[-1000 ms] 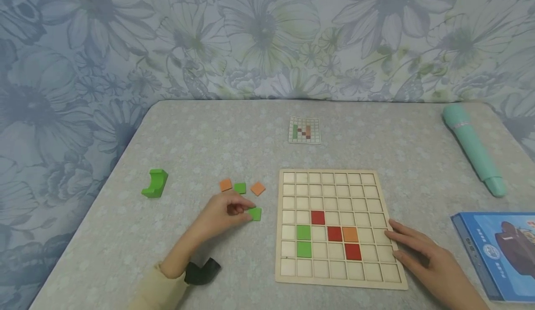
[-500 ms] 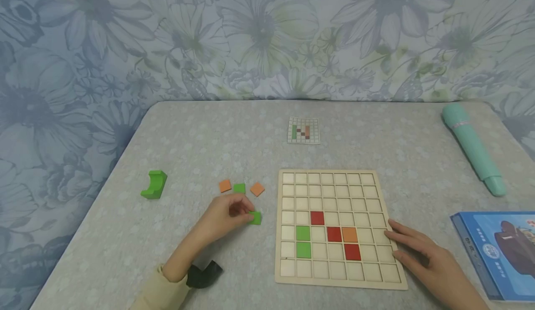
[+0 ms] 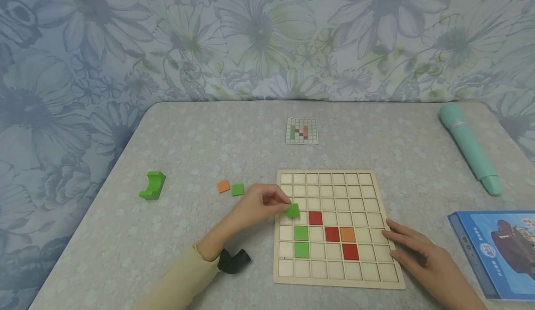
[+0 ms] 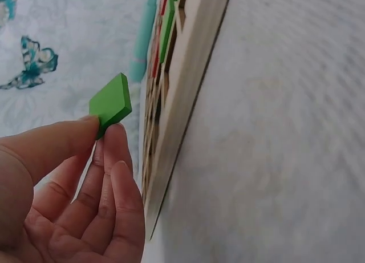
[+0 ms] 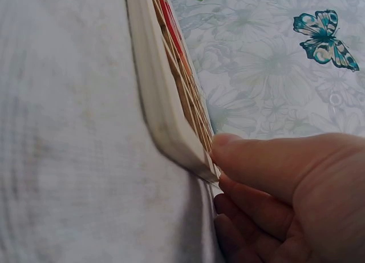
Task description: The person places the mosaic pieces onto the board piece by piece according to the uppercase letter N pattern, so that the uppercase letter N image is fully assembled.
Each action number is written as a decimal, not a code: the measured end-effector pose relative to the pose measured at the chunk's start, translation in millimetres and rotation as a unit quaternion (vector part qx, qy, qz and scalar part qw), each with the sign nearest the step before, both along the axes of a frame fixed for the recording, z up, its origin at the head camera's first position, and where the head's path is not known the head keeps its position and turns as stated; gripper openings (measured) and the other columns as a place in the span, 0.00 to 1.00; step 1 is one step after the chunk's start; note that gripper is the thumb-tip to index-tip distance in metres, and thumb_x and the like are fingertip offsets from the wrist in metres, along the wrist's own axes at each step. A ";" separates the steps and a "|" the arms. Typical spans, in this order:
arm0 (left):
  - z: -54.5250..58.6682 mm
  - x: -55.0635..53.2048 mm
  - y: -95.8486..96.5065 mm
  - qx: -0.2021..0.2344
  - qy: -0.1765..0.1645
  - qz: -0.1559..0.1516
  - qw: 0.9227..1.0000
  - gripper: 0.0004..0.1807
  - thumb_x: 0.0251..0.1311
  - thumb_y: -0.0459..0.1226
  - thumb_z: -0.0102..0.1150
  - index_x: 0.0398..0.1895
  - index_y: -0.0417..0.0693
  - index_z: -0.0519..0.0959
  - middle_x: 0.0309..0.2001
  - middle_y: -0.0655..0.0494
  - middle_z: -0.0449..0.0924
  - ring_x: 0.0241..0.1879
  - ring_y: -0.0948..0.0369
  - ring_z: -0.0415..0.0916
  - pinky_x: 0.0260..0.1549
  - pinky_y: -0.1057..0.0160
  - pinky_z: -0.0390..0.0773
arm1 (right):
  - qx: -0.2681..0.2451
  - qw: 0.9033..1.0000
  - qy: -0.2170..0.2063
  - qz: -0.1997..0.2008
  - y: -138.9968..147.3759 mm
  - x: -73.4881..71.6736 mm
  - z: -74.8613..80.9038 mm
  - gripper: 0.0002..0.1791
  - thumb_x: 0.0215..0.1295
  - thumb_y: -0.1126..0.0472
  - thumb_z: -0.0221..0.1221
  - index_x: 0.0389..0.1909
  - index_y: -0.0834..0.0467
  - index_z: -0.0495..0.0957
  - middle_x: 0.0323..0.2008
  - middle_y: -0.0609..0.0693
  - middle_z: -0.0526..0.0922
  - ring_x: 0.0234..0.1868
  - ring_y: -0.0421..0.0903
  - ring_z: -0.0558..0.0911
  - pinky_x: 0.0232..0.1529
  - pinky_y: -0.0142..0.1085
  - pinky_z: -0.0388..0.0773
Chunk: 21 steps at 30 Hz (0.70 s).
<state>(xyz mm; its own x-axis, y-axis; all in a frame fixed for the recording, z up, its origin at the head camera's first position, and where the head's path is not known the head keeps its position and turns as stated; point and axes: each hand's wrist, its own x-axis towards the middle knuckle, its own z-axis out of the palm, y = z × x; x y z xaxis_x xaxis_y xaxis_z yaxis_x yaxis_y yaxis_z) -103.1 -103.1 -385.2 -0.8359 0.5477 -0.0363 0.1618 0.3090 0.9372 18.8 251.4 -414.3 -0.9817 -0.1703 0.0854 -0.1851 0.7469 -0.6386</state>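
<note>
My left hand pinches a green square tile between thumb and fingers, above the left side of a wooden grid board. In the left wrist view the tile stands tilted at the fingertips, apart from the board. Set in the board are two green tiles, an orange tile and three red tiles in a diagonal. My right hand rests on the board's right edge, fingers loosely extended; its thumb touches the rim in the right wrist view.
An orange tile and a green tile lie left of the board. Behind it is a small pattern card. A green curved block sits far left. A mint-green tube and a blue box are on the right.
My left hand has moved right with the green tile, from the tablecloth to over the board. One loose orange tile is now hidden behind that hand. My right hand stays at the board's edge.
</note>
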 end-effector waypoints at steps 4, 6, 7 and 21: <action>-4.7 -2.7 9.0 -0.022 0.009 -0.003 1.000 0.02 0.54 0.30 0.65 0.31 0.44 0.82 0.29 0.59 0.81 0.30 0.63 0.78 0.32 0.65 0.77 | 0.003 1.000 -0.004 -0.002 -0.1 0.1 0.3 0.22 0.59 0.58 0.64 0.56 0.47 0.76 0.61 0.49 0.70 0.58 0.19 0.55 0.48 0.10 0.49; -5.9 -2.9 12.2 -0.037 0.018 -0.003 0.999 0.02 0.54 0.31 0.66 0.31 0.45 0.83 0.29 0.61 0.81 0.30 0.64 0.78 0.32 0.65 0.77 | 0.000 1.000 -0.001 -0.001 -0.1 0.4 0.3 0.23 0.59 0.59 0.64 0.56 0.48 0.76 0.61 0.49 0.70 0.58 0.20 0.55 0.48 0.11 0.50; -5.9 -2.7 13.6 -0.044 0.023 -0.003 0.999 0.02 0.54 0.32 0.66 0.31 0.45 0.83 0.29 0.62 0.81 0.30 0.65 0.78 0.32 0.66 0.77 | 0.000 1.000 -0.001 -0.001 0.0 0.3 0.3 0.23 0.59 0.59 0.64 0.56 0.48 0.76 0.61 0.49 0.70 0.58 0.20 0.55 0.48 0.11 0.50; -1.3 7.2 23.0 -0.096 0.074 -0.002 0.993 0.01 0.53 0.33 0.67 0.29 0.46 0.85 0.28 0.65 0.79 0.28 0.67 0.73 0.29 0.67 0.75 | 0.005 1.000 0.000 -0.003 0.2 0.1 -0.9 0.23 0.58 0.59 0.65 0.56 0.48 0.77 0.61 0.49 0.70 0.58 0.19 0.54 0.48 0.10 0.49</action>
